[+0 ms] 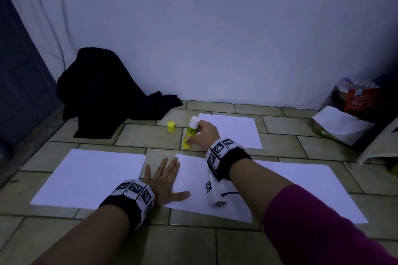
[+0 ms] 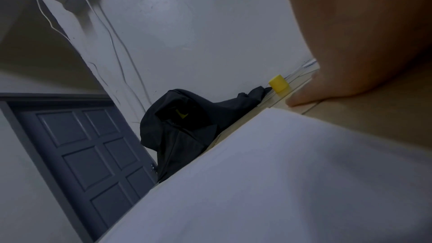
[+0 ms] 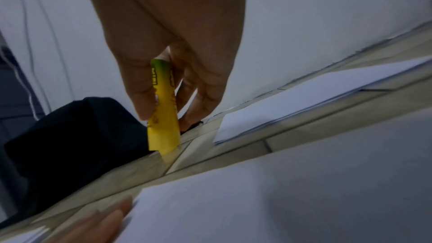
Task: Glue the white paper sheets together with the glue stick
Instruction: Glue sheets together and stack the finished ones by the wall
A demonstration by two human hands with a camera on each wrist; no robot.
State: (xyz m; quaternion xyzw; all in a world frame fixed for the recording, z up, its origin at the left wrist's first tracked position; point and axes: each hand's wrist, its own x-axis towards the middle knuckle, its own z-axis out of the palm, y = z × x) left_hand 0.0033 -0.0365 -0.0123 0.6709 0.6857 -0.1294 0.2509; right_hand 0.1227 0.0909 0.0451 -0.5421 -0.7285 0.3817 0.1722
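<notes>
Nearest the lens, the left hand [image 1: 163, 180] lies flat with fingers spread, its palm over the floor gap and its thumb and fingertips pressing the left edge of the middle paper sheet [image 1: 193, 183]. Just to that hand's left a second sheet [image 1: 90, 176] lies square to the tiles, a narrow strip of bare floor [image 1: 150, 157] dividing the two. Beyond it, the right hand [image 1: 203, 133] is wrapped around the glue stick [image 1: 189, 135], which stands upright and uncapped with its base on the floor, thumb and fingers clamped on the barrel. The barrel carries a yellow-and-green label with black lettering, too blurred to read. Left of the right hand, apart from the stick, sits the yellow cap [image 1: 171, 126]. Directly behind the right hand a far sheet [image 1: 234, 131] runs toward the wall. A fourth sheet [image 1: 312, 189] passes under the right forearm, overlapped by the middle sheet. Open tile shows between the sheets and in front of the left hand's wrist. A dark garment [image 1: 103, 92] is heaped against the wall beyond the cap. Far to the right hand's right stands a red carton [image 1: 361, 101] with white script that cannot be made out.
</notes>
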